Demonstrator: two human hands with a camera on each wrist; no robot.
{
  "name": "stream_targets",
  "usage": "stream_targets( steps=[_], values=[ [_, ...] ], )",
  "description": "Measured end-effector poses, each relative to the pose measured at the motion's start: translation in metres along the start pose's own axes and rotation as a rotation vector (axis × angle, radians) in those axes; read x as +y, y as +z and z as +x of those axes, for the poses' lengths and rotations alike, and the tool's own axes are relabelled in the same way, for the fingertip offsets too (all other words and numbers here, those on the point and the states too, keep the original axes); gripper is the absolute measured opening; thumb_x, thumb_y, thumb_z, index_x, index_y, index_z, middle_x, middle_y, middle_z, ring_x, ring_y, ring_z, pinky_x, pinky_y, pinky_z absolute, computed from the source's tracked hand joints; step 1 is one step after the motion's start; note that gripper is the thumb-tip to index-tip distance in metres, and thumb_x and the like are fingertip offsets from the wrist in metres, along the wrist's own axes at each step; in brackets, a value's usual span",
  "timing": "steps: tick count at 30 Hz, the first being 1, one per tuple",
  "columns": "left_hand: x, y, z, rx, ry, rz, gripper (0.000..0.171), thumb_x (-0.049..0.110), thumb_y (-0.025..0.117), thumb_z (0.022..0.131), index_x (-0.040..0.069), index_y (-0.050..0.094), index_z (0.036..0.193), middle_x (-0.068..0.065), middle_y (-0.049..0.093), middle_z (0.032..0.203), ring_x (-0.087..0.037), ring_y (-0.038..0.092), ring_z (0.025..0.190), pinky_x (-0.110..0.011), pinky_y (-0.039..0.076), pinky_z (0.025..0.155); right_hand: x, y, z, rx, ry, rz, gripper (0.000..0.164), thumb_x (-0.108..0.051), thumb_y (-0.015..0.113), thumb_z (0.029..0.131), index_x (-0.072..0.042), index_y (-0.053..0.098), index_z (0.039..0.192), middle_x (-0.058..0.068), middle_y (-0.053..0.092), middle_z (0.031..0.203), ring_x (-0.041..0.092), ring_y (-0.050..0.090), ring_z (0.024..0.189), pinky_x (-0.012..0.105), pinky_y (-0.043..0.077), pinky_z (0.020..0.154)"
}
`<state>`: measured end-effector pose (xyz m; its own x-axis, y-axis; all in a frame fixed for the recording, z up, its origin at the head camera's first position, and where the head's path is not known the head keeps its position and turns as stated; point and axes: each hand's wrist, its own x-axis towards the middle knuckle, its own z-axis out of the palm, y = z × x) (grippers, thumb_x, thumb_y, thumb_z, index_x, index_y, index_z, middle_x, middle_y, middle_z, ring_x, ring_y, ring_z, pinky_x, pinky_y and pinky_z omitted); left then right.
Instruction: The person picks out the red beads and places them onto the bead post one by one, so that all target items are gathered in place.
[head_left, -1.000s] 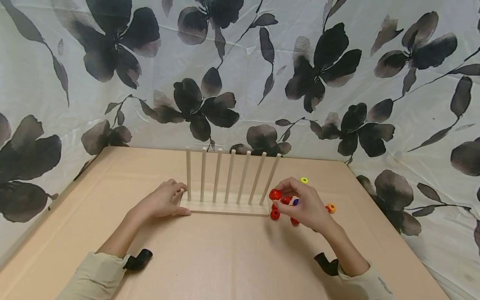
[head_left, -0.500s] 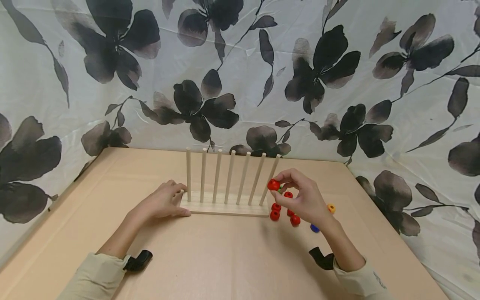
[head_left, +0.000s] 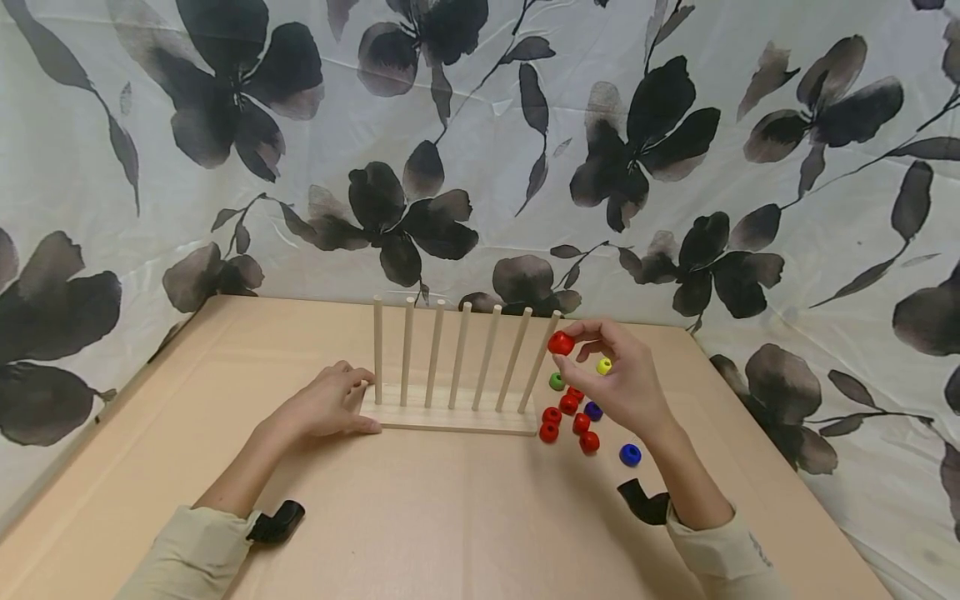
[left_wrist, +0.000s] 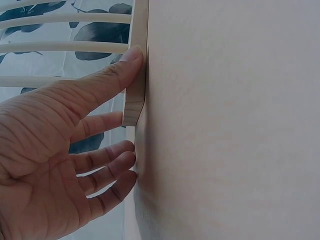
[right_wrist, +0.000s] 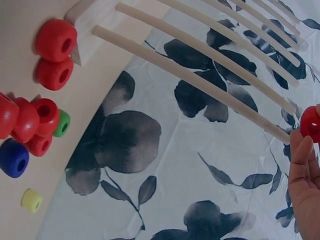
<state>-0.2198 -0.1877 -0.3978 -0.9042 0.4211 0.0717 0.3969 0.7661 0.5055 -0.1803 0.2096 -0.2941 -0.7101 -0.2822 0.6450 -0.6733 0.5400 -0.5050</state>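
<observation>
In the head view, a wooden peg rack (head_left: pixel 450 421) with several upright pegs stands on the table. My left hand (head_left: pixel 326 402) grips its left end; in the left wrist view, the thumb (left_wrist: pixel 131 54) lies on the base and the index finger reaches behind its end, with the other fingers spread beyond. My right hand (head_left: pixel 618 375) pinches a red bead (head_left: pixel 561 342) between thumb and fingertips, raised close to the upper part of the rightmost peg (head_left: pixel 538 362). In the right wrist view this bead (right_wrist: pixel 311 125) is partly cut off by the frame edge, near the peg tip.
Loose beads lie right of the rack: several red ones (head_left: pixel 589 442), a blue one (head_left: pixel 630 454), a dark blue one (head_left: pixel 593 411), a green one (head_left: pixel 557 381) and a yellow one (head_left: pixel 604 366). A flower-patterned cloth (head_left: pixel 517 212) hangs behind the table.
My right hand has risen from among the loose beads with the red bead, up along the rightmost peg. My left hand has stayed at the rack's left end.
</observation>
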Motion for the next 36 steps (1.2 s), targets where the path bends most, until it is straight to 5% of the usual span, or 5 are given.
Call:
stream_targets(
  steps=[36],
  values=[
    [0.002,0.001,-0.002,-0.008,-0.026,-0.006,0.076,0.043,0.091,0.075,0.002,0.061,0.132,-0.022,0.056,0.118,-0.038,0.052,0.110,-0.057,0.046,0.093,-0.009,0.007,0.045,-0.036,-0.110,-0.092,0.035,0.004,0.079,0.084,0.000,0.064,0.116,0.011,0.068,0.110,0.022,0.065,0.094,0.023,0.052,0.082]
  ],
)
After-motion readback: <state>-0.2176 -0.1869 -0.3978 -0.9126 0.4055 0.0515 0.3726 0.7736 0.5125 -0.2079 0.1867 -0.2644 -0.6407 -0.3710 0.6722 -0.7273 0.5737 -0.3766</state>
